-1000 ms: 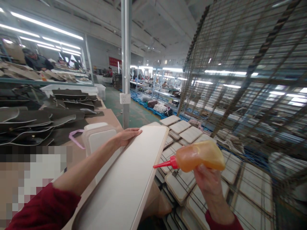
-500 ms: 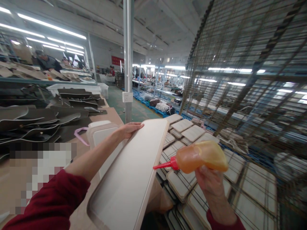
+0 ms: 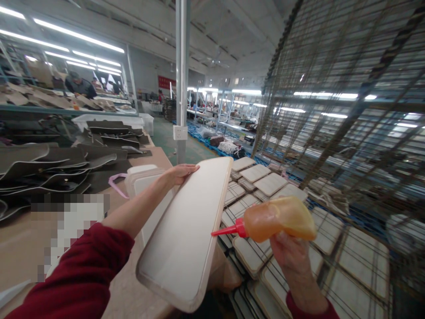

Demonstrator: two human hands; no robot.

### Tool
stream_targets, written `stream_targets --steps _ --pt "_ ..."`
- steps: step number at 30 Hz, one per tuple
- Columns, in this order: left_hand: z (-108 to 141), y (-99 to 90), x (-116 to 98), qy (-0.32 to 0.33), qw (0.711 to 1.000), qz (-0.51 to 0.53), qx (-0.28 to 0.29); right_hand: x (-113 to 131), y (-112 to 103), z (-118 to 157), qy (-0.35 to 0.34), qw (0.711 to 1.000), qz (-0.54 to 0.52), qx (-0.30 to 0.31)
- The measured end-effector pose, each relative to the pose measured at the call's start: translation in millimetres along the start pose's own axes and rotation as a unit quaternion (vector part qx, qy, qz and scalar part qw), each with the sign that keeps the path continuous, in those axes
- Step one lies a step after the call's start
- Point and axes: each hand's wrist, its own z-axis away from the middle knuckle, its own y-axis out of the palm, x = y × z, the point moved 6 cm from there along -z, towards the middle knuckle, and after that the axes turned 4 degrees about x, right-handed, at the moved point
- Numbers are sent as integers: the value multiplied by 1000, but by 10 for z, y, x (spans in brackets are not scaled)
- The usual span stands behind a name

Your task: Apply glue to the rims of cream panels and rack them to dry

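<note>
My left hand [image 3: 182, 173] grips a white rounded-corner panel [image 3: 186, 226] by its upper left edge and holds it tilted up. My right hand [image 3: 292, 254] is closed around a squeeze bottle [image 3: 279, 219] of amber liquid, probably glue, lying nearly level. Its red nozzle [image 3: 227, 230] points left, and the tip touches or nearly touches the panel's right edge. Behind my left forearm stands a stack of similar white panels [image 3: 146, 170] on the table [image 3: 133, 288].
Wire racks holding several pale panels [image 3: 270, 184] spread out on the right, below a raised wire grid [image 3: 332, 88]. Dark grey sheets [image 3: 59, 164] are piled on the left. A post with a socket [image 3: 180, 133] rises ahead. A person [image 3: 79, 84] works in the background.
The panel's lower end has swung up and to the right, so its whole bottom edge now shows. The nozzle stays at the panel's right edge, and the view has shifted slightly.
</note>
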Motion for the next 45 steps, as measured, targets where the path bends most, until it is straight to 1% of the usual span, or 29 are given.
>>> stream_targets --steps 8,14,17,22,25,29,31,36,41,45 --pt "14 -47 -61 -7 999 -3 -33 30 73 10 5 1000 -18 13" --pt "1 -142 -96 -11 999 -8 -52 -13 51 40 26 998 -50 15" --pt "1 -168 -101 -16 998 -10 -56 -8 89 33 36 998 -52 30" --pt "3 -160 -97 -15 998 -5 -58 1 194 1 55 996 -47 59" --pt "11 -164 -99 -15 998 -4 -67 -15 171 8 54 997 -43 44" --pt "32 -191 -104 -22 996 -5 -83 -52 77 58 50 998 -42 10" --pt "42 -213 -105 -25 996 -5 -91 -70 49 79 53 998 -44 6" --pt "53 -293 -105 -26 993 -3 -113 -84 79 89 63 996 -55 29" --pt "87 -362 -112 -23 990 6 -136 -73 148 103 75 993 -66 68" --pt "123 -400 -122 -23 989 16 -148 -71 130 117 69 993 -69 68"
